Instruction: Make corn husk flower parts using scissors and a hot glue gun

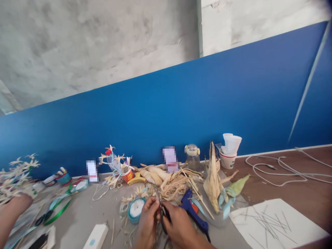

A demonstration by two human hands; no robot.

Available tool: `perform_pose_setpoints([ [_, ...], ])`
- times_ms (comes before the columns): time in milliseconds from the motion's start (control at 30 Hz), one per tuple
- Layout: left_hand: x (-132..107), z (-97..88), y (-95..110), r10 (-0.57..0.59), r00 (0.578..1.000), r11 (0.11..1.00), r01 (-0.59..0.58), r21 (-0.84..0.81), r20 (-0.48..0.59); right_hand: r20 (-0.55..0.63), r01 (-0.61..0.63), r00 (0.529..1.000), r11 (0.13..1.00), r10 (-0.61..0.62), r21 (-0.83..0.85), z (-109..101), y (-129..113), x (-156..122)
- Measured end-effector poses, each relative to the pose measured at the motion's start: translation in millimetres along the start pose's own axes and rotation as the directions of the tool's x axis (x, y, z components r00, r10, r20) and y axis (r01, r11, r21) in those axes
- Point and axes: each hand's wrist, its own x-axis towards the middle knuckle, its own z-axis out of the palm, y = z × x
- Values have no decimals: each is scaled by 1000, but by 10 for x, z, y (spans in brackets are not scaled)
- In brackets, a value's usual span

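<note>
My right hand (178,223) is closed around a pair of scissors (163,221) with dark handles, their blades pointing away from me. Close beside it, my left hand (147,221) is pinched shut near the blades. Whatever sits between its fingertips is too small to make out. A teal ribbon spool (134,218) lies just left of my left hand. To the right of my right hand rests a blue glue gun (198,218) with an orange trigger. Dried corn husks (172,183) are heaped beyond both hands.
Another person's hand (22,202) is at the far left, by husk flowers (19,169). A lidded jar (193,159), paper cup (228,161) and upright husk bundle (212,183) stand along the blue partition (155,114). Thin wires lie on white paper (280,211); a white cable (259,167) curls behind.
</note>
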Motion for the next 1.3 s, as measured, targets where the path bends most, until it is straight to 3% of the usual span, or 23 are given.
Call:
perform_pose_setpoints([
  [300, 15, 8, 15, 13, 999, 1000, -14, -18, -40, -14, 6, 1000, 989, -4, 150, -33, 11, -4],
  [533, 19, -16, -6, 5, 998, 1000, -5, -5, -55, 40, 20, 999, 999, -22, 49, -48, -38, -48],
  [1300, -42, 84, 91, -24, 999, 1000, 24, -20, -41, 7, 28, 1000, 990, -29, 136, 48, 29, -6],
])
